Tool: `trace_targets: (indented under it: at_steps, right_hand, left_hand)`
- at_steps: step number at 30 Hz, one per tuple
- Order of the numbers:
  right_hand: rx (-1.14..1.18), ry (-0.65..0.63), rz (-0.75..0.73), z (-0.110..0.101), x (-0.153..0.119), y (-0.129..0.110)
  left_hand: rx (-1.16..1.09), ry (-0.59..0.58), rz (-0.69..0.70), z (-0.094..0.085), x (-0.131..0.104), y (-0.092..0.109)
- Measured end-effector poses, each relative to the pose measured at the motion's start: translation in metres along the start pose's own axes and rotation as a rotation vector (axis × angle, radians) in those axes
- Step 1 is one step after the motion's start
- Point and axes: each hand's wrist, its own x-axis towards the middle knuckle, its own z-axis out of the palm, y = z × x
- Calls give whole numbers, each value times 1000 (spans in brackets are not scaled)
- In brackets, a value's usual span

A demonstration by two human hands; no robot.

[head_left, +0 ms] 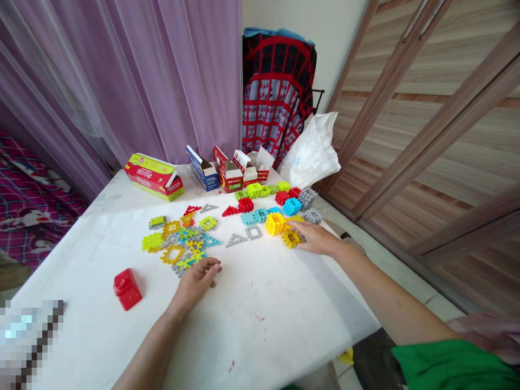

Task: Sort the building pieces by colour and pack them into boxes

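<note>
My right hand (314, 236) reaches to the far right part of the table, its fingers and thumb around yellow interlocking building blocks (291, 239). A bright yellow stack of the same kind (275, 223) stands just left of its fingertips. Loosely curled, with a gap at the thumb and nothing seen inside, my left hand (199, 280) rests on the table. Close beyond it lies a mixed heap of toothed pieces (195, 246) in yellow, grey, lime and blue. A grey square frame (253, 232) and grey triangle (236, 239) lie flat between the hands.
Sorted blue (260, 216), red (246, 205), lime (254, 190) and grey blocks (312, 215) stand beyond my right hand. Several opened cartons (231, 177) and a red-green box (152, 176) line the back. A white bag (312, 151) leans there. A red plastic object (127, 289) lies left.
</note>
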Motion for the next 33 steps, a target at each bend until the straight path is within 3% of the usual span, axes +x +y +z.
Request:
trace_targets:
  at_steps: [4,9,16,27,33]
  right_hand:
    - [-17,-28,34,-4,-2,-1]
    - [-139,7,225,-5,-6,-14]
    - [-260,37,395,8,-2,-34]
    - [-268,30,437,10,-4,-37]
    - [-256,210,276,6,-7,-48]
  left_hand:
    - [3,-2,-3,0,0,3]
    - [-20,-2,-15,1,-1,5]
    - [24,-10,-15,1,-1,1]
    - [18,-13,1,1,0,-4]
    - [-59,-14,-41,3,-3,-4]
